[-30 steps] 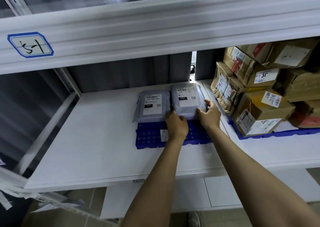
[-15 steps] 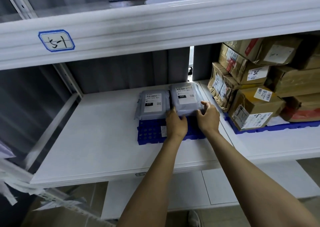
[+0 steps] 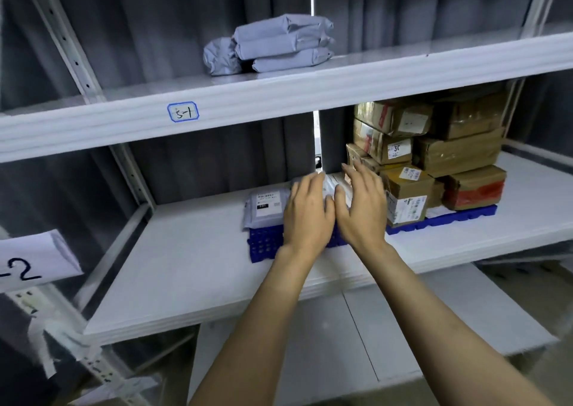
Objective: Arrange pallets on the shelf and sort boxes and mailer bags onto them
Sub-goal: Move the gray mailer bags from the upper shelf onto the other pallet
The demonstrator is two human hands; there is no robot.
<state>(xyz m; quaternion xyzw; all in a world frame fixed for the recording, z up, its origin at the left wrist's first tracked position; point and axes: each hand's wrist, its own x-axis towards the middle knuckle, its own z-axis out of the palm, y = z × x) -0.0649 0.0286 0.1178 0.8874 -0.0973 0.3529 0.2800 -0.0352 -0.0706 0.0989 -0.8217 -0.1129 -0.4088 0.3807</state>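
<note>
Mailer bags on the blue pallet (image 3: 263,246): one grey mailer bag (image 3: 266,207) with a white label is visible at the pallet's left rear; whatever lies beside it is almost fully hidden by the hands. Left hand (image 3: 307,212) and right hand (image 3: 361,210) sit side by side over the pallet, palms down, fingers spread and extended, nothing gripped. Both look released; can't tell whether the palms touch the bag beneath. Both forearms reach in from below the pallet's front edge. Right of that pallet, brown boxes (image 3: 434,157) are stacked on a second blue pallet (image 3: 449,219), mostly hidden under them. Above, more grey bags (image 3: 279,49) piled on the upper shelf (image 3: 372,77). Motion blur, label text unreadable.
</note>
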